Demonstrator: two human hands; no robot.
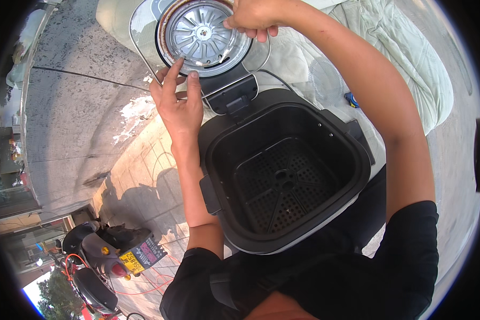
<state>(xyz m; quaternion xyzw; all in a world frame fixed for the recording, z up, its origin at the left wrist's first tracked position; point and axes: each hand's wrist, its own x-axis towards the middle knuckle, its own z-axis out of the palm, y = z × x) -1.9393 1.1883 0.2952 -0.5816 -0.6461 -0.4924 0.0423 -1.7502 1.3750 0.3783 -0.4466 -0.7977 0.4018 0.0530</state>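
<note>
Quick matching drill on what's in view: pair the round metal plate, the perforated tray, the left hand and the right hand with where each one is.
1. round metal plate
2. perforated tray
3. left hand
4. right hand

A. bottom of the black basket
B. plate's upper right rim
C. inside the open lid
D. plate's lower left rim

Pairs: 1-C, 2-A, 3-D, 4-B

Both hands (178,104) (253,18) touch the open cooker's metal lid plate (205,34).
</note>
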